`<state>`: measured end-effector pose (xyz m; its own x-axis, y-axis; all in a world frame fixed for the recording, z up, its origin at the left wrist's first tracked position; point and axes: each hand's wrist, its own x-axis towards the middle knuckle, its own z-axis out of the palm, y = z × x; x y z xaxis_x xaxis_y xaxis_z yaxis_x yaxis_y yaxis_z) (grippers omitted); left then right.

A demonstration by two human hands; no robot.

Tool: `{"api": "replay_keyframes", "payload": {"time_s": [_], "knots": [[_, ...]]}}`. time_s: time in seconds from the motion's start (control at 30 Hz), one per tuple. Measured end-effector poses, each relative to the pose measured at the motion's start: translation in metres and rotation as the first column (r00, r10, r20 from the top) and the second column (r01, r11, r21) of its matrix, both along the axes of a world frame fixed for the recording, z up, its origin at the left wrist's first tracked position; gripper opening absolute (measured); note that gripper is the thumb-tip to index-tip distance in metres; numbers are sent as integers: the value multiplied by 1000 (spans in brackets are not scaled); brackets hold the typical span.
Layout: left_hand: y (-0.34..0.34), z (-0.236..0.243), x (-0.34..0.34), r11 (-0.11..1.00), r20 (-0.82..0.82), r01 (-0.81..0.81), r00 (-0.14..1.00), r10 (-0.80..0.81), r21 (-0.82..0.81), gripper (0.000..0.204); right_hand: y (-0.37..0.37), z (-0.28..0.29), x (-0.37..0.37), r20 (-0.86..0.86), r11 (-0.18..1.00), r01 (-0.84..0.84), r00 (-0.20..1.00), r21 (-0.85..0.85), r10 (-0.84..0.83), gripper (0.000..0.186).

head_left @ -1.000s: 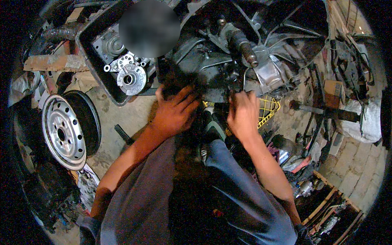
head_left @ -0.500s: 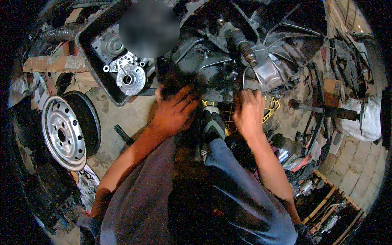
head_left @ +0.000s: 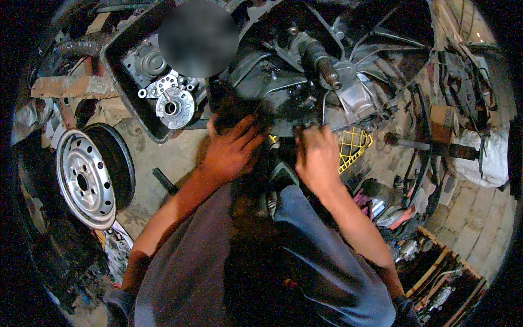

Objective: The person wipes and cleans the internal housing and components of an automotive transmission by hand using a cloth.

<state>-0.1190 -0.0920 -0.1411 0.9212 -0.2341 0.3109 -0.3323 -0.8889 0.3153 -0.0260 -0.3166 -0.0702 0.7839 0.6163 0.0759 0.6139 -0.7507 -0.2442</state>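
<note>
In front of me stands a dark, greasy gearbox housing (head_left: pixel 283 101), its splined shaft (head_left: pixel 324 66) pointing toward me. My left hand (head_left: pixel 233 150) is at its shadowed near-left edge, thumb and fingers apart around a dark part of it. Just below the near edge, my right hand (head_left: pixel 318 158) has its fingers curled in; whatever they hold is hidden, and the fingertips are slightly blurred. Left of the housing, a dark tray (head_left: pixel 140 121) holds metal parts, among them a round, bright pump-like part (head_left: pixel 175 107) with a central hole.
A steel wheel rim (head_left: pixel 87 177) stands on the floor at left. A yellow grid crate (head_left: pixel 354 147) lies beyond my right hand, near my shoe (head_left: pixel 284 177). To the right are a metal bar (head_left: pixel 430 146), a white sack (head_left: pixel 482 163) and a wooden-edged box (head_left: pixel 430 272) of parts.
My right hand has shifted left along the housing's near edge, uncovering more of the yellow crate. My left hand keeps its place.
</note>
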Motion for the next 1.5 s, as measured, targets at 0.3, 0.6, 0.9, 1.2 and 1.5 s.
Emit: {"api": "replay_keyframes", "payload": {"time_s": [0.3,0.6,0.9,1.2,1.5], "knots": [[-2,7,2,1000,-44,2,999,-1,19,64,5,7,-6,-234,992,28,972,125,2,19],[-11,7,0,994,-30,-78,997,76,-72,47,-85,16,19,-482,618,659,745,428,-460,21],[-19,19,12,990,73,-131,988,135,-51,31,-142,-46,-2,-755,-42,903,331,427,-566,27],[-29,28,16,983,143,-184,973,180,10,26,-149,-41,6,-797,203,951,308,235,-519,38],[-7,148,-10,998,113,-59,992,59,-2,27,-210,34,-48,-740,220,817,577,533,-346,41]]}}
